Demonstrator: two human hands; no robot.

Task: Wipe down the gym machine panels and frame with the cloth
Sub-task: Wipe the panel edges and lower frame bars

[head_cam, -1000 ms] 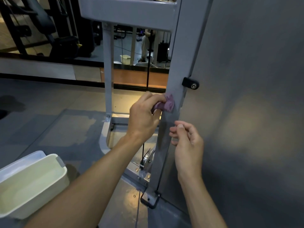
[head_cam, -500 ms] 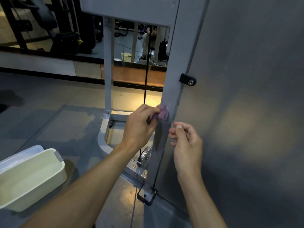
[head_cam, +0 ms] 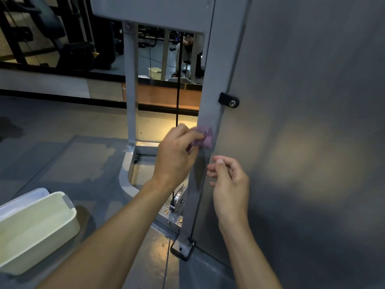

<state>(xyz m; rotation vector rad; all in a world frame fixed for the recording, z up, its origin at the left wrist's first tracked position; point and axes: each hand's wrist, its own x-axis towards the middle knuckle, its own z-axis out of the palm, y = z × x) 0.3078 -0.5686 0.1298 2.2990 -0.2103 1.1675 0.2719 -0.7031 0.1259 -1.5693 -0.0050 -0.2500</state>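
L hand [head_cam: 177,155] pinches crumpled purple cloth [head_cam: 205,137], pressed vs grey metal frame upright [head_cam: 210,109] just below black latch [head_cam: 228,100]; R hand [head_cam: 230,184] below cloth, fingers loosely curled, holding nothing.

Two hands: the left hand [head_cam: 177,155] and the right hand [head_cam: 230,184]. One purple cloth [head_cam: 205,137]. Two grey frame uprights, far-left [head_cam: 130,84] and right [head_cam: 210,101]. One black latch [head_cam: 228,100]. One cream tub [head_cam: 35,228], near left. One black cable [head_cam: 178,80].
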